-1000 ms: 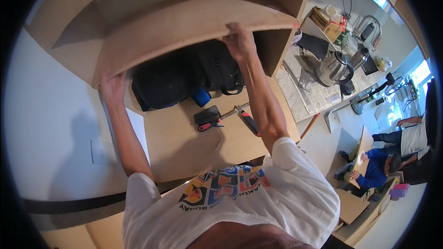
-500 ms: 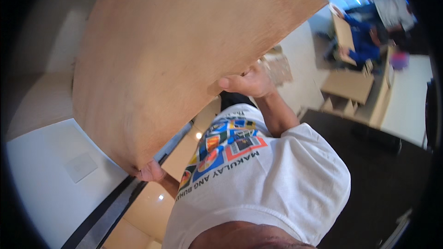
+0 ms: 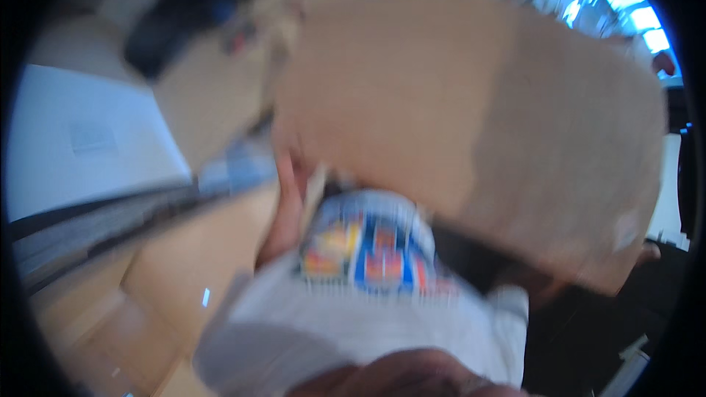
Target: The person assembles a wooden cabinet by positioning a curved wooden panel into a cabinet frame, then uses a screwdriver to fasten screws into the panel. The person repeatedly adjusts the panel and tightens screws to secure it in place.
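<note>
A large flat brown wooden panel (image 3: 397, 88) spans the view in front of my chest, blurred by motion. A shadow darkens its right part, and a small pale sticker (image 3: 626, 229) sits near its lower right corner. My left hand (image 3: 293, 180) grips the panel's lower left corner, thumb raised along the edge. At the opposite lower corner, my right hand (image 3: 647, 252) shows only as fingertips past the edge. The panel hides the rest of that hand, and its forearm runs beneath.
A white panel (image 3: 88, 125) lies at the left beside dark and grey strips (image 3: 110, 224). Glossy tan surface (image 3: 176, 279) spreads at the lower left. A dark tabletop (image 3: 588, 345) stands at the lower right. A blurred black object (image 3: 169, 22) is at the upper left.
The panel has swung from the upper left across to the right and turned. Both hands have moved right with it, my right hand now at its far lower corner.
</note>
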`<state>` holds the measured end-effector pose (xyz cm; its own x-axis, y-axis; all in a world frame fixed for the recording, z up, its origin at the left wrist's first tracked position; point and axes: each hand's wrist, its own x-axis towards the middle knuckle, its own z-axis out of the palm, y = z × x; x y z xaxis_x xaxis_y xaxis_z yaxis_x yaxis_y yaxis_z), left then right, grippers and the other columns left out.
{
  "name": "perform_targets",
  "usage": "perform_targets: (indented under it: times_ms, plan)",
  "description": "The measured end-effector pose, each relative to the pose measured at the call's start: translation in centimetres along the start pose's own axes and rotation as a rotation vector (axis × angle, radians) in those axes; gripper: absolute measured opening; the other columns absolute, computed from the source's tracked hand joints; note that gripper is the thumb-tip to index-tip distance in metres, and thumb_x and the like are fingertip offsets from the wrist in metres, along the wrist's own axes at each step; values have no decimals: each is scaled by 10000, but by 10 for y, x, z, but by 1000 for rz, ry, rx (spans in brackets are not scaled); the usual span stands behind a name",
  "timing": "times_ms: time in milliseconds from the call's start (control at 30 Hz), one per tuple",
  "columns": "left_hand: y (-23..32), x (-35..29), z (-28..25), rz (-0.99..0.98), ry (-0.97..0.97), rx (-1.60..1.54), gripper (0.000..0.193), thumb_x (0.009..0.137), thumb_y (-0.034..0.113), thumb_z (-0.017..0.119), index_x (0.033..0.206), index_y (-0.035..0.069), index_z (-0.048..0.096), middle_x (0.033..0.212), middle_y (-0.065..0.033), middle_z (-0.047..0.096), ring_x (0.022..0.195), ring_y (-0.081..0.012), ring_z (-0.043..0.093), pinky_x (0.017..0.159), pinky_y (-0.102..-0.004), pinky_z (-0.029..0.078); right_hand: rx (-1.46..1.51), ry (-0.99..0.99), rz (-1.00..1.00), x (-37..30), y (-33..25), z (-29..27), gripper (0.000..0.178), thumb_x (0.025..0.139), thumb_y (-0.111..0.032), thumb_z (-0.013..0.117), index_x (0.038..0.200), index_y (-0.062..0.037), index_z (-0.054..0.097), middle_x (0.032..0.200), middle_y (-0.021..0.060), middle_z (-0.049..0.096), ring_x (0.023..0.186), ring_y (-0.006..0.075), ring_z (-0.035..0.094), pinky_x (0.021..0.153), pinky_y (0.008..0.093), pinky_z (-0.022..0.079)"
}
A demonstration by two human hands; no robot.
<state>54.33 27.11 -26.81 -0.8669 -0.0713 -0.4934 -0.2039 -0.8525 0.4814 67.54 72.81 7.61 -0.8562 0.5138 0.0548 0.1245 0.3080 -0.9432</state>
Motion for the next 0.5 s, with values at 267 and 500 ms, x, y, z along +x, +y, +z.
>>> perform_targets:
  times_ms: [267,500]
  plan:
    - [-140,31,-24,-797,-377,-246,425,872,144,682,1277,44,602,1233,-104,691,1135,-259,667,959,-416,566,-75,188,266,-66,24,-160,628,918,-176,701,1426,76,431,1265,199,612,1109,239,628,955,346,496]
    - [-314,20,-76,-1116,-91,370,541,909,203,750,1380,51,531,1345,-136,607,1104,-290,664,883,-424,592,-52,442,290,-112,50,-142,521,908,-100,673,1368,77,505,1198,150,636,1070,196,632,940,307,491]
